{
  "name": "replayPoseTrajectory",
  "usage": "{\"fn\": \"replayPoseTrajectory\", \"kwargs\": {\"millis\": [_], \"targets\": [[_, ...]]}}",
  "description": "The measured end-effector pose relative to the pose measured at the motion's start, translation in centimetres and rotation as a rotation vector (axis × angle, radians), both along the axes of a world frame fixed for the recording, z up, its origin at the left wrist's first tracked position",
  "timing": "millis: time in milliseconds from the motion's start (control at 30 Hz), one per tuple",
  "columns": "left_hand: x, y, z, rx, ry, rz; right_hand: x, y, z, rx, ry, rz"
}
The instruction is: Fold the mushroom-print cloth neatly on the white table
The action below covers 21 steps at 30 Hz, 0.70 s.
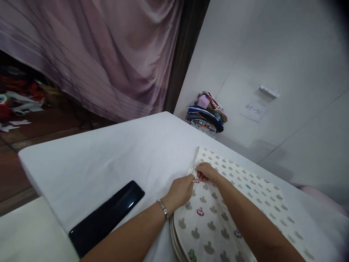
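A cream cloth printed with small grey, red and green shapes (240, 196) lies flat on a table covered in white (109, 153). My left hand (181, 189), with a metal bracelet at the wrist, pinches the cloth's left edge. My right hand (206, 171) is closed on the same edge just beyond it, fingers curled around the fabric. Both hands meet near the cloth's far left corner. The cloth's near end curves over a rounded stack of layers (177, 236).
A long glossy black object (106, 216) lies on the table to the left of my arms. A pile of folded colourful clothes (207, 114) sits at the table's far end against the white wall. A mauve curtain (109, 54) hangs behind, with clutter on the floor at far left.
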<state>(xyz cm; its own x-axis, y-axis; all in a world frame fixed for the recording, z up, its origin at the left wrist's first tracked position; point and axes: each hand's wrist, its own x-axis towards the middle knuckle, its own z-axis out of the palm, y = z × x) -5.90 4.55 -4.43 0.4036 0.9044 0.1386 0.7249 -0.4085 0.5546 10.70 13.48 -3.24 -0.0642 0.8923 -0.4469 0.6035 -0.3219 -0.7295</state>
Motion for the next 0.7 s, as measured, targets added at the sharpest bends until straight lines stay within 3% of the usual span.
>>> {"fn": "replayPoseTrajectory", "kwargs": {"millis": [200,400,700], "targets": [[-0.3,0.0,0.2,-0.008,-0.030,-0.070,-0.4,0.0,0.4,-0.042,-0.037,0.018],[-0.9,0.9,-0.4,-0.055,-0.244,0.018,0.3,-0.8,0.2,-0.020,0.046,-0.025],[-0.6,2.7,0.0,-0.082,-0.074,0.147,0.9,-0.5,-0.4,-0.037,0.175,-0.033]]}}
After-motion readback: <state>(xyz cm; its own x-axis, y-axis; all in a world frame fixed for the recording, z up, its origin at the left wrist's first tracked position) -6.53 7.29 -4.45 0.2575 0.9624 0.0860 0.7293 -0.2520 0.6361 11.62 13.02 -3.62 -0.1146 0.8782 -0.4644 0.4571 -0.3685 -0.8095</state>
